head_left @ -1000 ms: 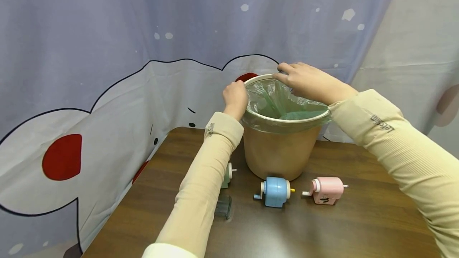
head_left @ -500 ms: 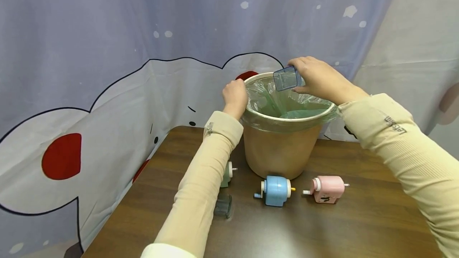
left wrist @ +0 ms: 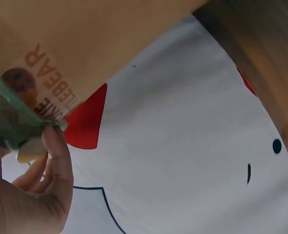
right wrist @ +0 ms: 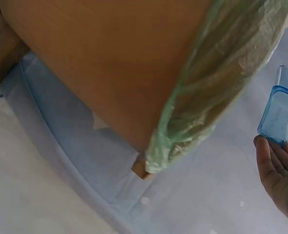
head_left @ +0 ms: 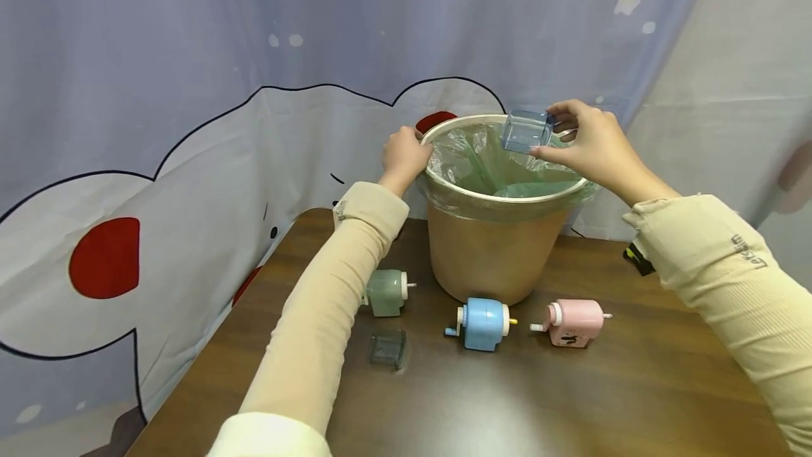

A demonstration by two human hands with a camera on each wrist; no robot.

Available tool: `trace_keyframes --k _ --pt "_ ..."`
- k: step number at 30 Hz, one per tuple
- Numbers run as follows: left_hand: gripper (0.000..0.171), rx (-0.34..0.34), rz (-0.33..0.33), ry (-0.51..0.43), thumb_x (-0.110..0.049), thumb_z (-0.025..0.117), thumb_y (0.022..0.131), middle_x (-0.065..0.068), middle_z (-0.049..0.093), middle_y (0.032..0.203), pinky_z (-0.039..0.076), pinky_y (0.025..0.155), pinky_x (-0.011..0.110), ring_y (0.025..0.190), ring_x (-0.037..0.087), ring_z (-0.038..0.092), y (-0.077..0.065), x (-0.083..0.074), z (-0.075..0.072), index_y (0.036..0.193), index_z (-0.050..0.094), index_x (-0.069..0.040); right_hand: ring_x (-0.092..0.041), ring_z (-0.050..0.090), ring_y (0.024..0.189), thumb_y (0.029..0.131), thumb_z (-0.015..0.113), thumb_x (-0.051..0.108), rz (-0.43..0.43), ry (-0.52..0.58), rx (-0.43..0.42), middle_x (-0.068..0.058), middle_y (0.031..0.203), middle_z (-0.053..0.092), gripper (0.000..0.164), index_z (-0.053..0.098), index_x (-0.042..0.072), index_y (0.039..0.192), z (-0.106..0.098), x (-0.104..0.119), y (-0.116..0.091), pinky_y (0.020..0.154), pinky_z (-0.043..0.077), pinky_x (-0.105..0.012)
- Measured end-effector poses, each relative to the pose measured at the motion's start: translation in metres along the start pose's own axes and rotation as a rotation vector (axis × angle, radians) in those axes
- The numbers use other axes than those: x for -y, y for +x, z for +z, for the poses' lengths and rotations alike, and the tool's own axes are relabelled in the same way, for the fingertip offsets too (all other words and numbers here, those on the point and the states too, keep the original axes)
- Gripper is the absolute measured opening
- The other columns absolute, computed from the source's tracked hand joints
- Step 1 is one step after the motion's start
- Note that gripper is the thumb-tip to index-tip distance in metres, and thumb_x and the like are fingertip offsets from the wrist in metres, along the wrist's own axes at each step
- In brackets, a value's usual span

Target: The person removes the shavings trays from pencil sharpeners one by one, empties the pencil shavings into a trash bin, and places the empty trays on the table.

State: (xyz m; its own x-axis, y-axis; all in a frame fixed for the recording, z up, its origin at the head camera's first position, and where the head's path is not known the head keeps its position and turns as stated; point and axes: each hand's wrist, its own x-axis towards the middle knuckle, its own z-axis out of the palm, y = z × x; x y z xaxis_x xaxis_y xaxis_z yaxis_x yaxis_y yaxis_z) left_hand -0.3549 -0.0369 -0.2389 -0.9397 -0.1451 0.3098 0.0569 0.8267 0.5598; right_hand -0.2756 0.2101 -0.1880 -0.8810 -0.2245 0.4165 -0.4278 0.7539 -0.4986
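Right grip point(head_left: 586, 143) pinches clear blue tray point(head_left: 526, 130) over the bin point(head_left: 491, 259); left grip point(head_left: 406, 155) holds its rim point(head_left: 507, 199). Tray looks emptied, I'd say; not yet in blue sharpener point(head_left: 483, 325). Dark tray point(head_left: 386, 349) lies loose on worktop point(head_left: 482, 418).

Translucent blue box point(head_left: 528, 132), tilted, above an upright tan bin point(head_left: 493, 256) with green liner point(head_left: 539, 190).

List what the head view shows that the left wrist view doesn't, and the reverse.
Only the head view shows the right hand holding a clear blue container, and the green sharpener, blue sharpener and pink sharpener.
Only the left wrist view shows lettering on the bin.
Both share the left hand gripping the bin, its liner, the table and the curtain.
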Motion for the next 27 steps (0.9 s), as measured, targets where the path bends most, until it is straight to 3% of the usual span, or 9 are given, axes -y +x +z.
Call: trace_keyframes --k 3,5,9,13,19,27 --pt "0.035 0.027 -0.002 -0.087 -0.028 0.056 0.092 0.009 0.065 0.118 0.051 0.071 0.036 0.085 0.026 0.065 -0.004 0.008 -0.006 0.122 0.062 -0.010 -0.041 0.060 0.103 0.079 0.075 0.021 0.005 0.022 -0.026 -0.027 0.120 0.059 0.061 0.049 -0.005 0.128 0.002 -0.002 -0.005 0.087 0.050 -0.036" --pt "0.037 0.024 0.025 -0.104 -0.030 0.055 0.093 0.009 0.067 0.115 0.049 0.067 0.035 0.081 0.026 0.064 -0.008 0.013 -0.007 0.124 0.061 -0.011 -0.040 0.062 0.100 0.078 0.076 0.019 0.005 0.050 -0.055 -0.027 0.118 0.060 0.060 0.051 -0.004 0.127 0.003 -0.004 -0.009 0.081 0.049 -0.022" --pt "0.037 -0.006 0.122 -0.102 -0.028 0.055 0.093 0.012 0.069 0.104 0.048 0.072 0.037 0.084 0.025 0.064 -0.018 0.019 -0.008 0.124 0.060 -0.008 -0.007 0.064 0.086 0.077 0.077 0.018 0.011 0.100 -0.109 -0.026 0.119 0.061 0.059 0.052 -0.003 0.126 0.002 -0.008 -0.019 0.070 0.041 -0.004" --pt "0.038 -0.022 0.218 -0.090 -0.027 0.056 0.093 0.014 0.066 0.107 0.046 0.086 0.042 0.097 0.027 0.061 -0.032 0.020 -0.011 0.124 0.059 -0.006 0.014 0.052 0.077 0.076 0.077 0.014 0.013 0.169 -0.169 -0.024 0.120 0.060 0.059 0.052 -0.001 0.127 0.001 -0.014 -0.034 0.072 0.041 -0.002" --pt "0.040 -0.047 0.333 -0.133 -0.025 0.058 0.092 0.015 0.062 0.110 0.046 0.084 0.045 0.099 0.028 0.059 -0.059 0.020 -0.016 0.128 0.055 -0.009 0.011 0.056 0.083 0.074 0.078 0.006 -0.027 0.233 -0.248 -0.003 0.112 0.063 0.058 0.054 -0.001 0.126 0.003 -0.020 -0.060 0.077 0.043 -0.004" --pt "0.035 -0.131 0.504 -0.257 -0.020 0.061 0.090 0.011 0.064 0.097 0.052 0.077 0.035 0.087 0.025 0.063 -0.114 0.021 -0.019 0.123 0.059 -0.008 0.006 0.059 0.096 0.074 0.075 -0.004 -0.100 0.363 -0.304 0.015 0.111 0.062 0.054 0.053 -0.007 0.123 0.020 -0.009 -0.089 0.084 0.046 -0.009"
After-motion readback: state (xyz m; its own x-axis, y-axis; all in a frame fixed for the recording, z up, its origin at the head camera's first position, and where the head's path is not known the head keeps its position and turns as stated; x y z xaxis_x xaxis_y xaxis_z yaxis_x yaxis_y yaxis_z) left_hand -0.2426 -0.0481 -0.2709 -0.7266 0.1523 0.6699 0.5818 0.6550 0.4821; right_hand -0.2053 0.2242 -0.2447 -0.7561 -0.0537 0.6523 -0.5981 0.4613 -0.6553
